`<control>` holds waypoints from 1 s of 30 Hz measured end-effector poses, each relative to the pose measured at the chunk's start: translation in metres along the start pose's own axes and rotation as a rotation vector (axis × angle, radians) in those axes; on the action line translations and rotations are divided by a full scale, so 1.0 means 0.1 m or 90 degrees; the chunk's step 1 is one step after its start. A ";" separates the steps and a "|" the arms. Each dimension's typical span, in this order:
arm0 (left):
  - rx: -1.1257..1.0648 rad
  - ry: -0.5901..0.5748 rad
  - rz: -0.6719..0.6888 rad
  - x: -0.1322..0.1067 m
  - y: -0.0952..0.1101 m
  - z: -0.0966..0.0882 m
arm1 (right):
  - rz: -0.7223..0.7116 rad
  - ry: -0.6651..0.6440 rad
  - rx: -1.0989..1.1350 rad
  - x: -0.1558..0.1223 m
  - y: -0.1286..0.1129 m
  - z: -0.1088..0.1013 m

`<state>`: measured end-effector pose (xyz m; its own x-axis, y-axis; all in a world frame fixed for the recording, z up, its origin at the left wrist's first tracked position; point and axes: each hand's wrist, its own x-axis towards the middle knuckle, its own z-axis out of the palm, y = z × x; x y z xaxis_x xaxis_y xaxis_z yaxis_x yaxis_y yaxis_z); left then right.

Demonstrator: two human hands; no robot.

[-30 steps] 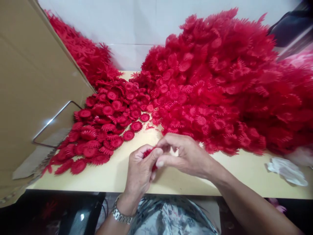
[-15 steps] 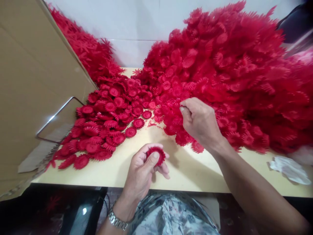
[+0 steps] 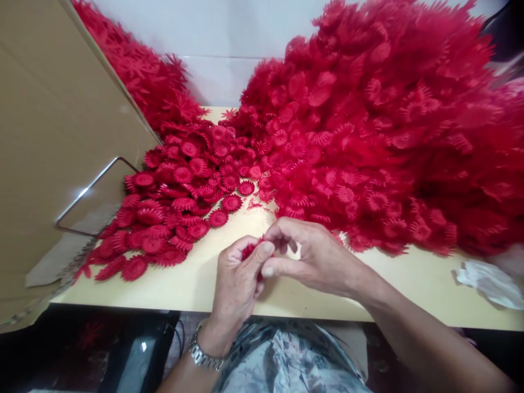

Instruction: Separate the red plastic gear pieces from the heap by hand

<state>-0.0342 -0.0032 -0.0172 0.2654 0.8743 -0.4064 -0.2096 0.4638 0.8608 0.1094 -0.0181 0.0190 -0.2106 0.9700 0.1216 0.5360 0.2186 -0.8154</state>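
Note:
My left hand (image 3: 237,281) and my right hand (image 3: 309,254) meet above the near edge of the pale table (image 3: 319,303). Both pinch a small red plastic flower piece (image 3: 249,251), mostly hidden between the fingers. A low heap of flat red flower discs (image 3: 184,191) lies to the left of my hands. A tall mound of red flower pieces (image 3: 388,131) rises on the right, just beyond my right hand. A metal watch sits on my left wrist.
A large cardboard sheet (image 3: 49,142) with a metal wire handle (image 3: 88,194) leans at the left. More red pieces (image 3: 139,76) pile up behind it against the white wall. A crumpled white plastic scrap (image 3: 489,281) lies at the table's right edge.
My right hand came back from the big mound on the right to join my left hand. The red piece, plainly visible in my left hand before, is now covered by both hands' fingers.

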 end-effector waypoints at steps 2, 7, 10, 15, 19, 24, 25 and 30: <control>-0.017 0.002 0.005 0.00 0.00 0.01 | 0.009 0.004 0.016 -0.01 0.01 0.06; -0.032 -0.029 -0.001 -0.05 -0.03 -0.04 | -0.032 0.207 -0.086 0.06 0.09 -0.06; -0.046 -0.069 -0.005 -0.07 -0.02 -0.07 | -0.041 0.370 -0.348 0.18 0.19 -0.26; -0.099 -0.163 -0.022 -0.07 0.02 -0.07 | -0.014 0.374 -0.640 0.27 0.34 -0.48; -0.063 -0.097 -0.015 -0.06 -0.01 -0.07 | -0.105 0.359 -0.513 0.15 0.25 -0.42; 0.011 -0.046 -0.013 -0.04 -0.04 -0.05 | -0.074 0.122 -0.151 -0.02 0.03 -0.14; 0.019 -0.036 -0.015 -0.03 -0.03 -0.04 | -0.058 0.064 -0.092 -0.03 0.01 -0.08; 0.024 -0.006 -0.025 -0.07 -0.01 -0.03 | -0.038 0.028 -0.013 -0.07 -0.02 0.13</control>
<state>-0.0383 -0.0090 -0.0158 0.2818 0.8542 -0.4370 -0.1633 0.4915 0.8554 0.0992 -0.0265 0.0124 -0.2074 0.9588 0.1944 0.5403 0.2779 -0.7943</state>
